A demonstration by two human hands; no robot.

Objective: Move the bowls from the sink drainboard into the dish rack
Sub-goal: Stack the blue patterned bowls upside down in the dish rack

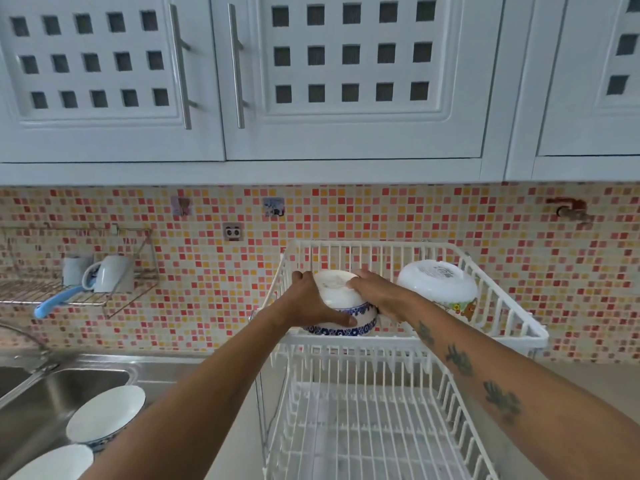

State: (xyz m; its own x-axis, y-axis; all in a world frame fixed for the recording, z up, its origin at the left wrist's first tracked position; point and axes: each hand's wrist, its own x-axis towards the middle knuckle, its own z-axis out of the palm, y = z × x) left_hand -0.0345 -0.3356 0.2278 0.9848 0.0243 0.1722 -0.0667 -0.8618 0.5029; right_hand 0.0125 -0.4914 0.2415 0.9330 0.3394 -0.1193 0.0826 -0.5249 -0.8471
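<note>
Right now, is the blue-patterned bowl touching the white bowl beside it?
Cannot tell. In the head view, the right hand covers the space between the blue-patterned bowl and the white bowl.

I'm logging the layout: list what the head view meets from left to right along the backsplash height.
Wire wall shelf → white mug → left hand → blue-patterned bowl → right hand → cartoon-print white bowl

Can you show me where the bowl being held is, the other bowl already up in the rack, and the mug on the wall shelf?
Held bowl (337,299): head view, on its white side.
Racked bowl (437,282): head view, on its upturned base.
Mug (114,273): head view, on its side.
</note>
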